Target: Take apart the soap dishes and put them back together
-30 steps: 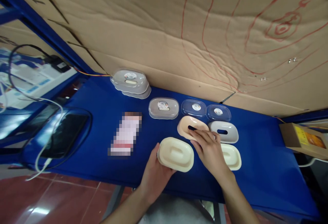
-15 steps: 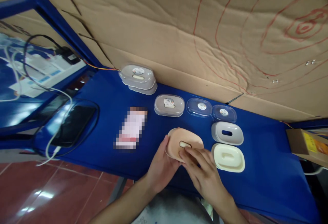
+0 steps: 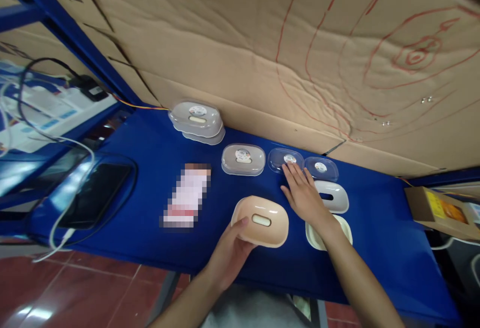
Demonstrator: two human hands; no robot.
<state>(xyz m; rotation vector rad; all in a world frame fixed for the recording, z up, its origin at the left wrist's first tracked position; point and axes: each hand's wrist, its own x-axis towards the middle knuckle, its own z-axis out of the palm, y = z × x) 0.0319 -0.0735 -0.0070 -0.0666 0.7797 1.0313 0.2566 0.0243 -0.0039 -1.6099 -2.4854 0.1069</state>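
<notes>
My left hand [image 3: 230, 253] grips a peach soap dish [image 3: 275, 228] by its left side, thumb on the upper face. A cream oval insert [image 3: 261, 220] sits in the slot at the dish's middle. My right hand [image 3: 302, 193] reaches flat with fingers spread; its fingertips overlap the near edge of a clear oval lid [image 3: 275, 158] bearing a round sticker. Whether they touch it I cannot tell. A second clear lid [image 3: 330, 170] lies to its right. Partly behind my right wrist and forearm are a white slotted dish [image 3: 339, 198] and a cream tray [image 3: 347, 228].
A grey lidded dish [image 3: 243, 165] lies left of the clear lids, with a stack of similar ones [image 3: 198, 123] by the cardboard wall [image 3: 225, 43]. A pixelated flat item [image 3: 187, 195], a black phone [image 3: 95, 195] with cables and a small carton [image 3: 442, 213] are also on the blue table [image 3: 386, 258].
My right hand has left the peach dish and moved forward and right to the clear lid. My left hand keeps the dish, now tilted more openly. The view has shifted slightly.
</notes>
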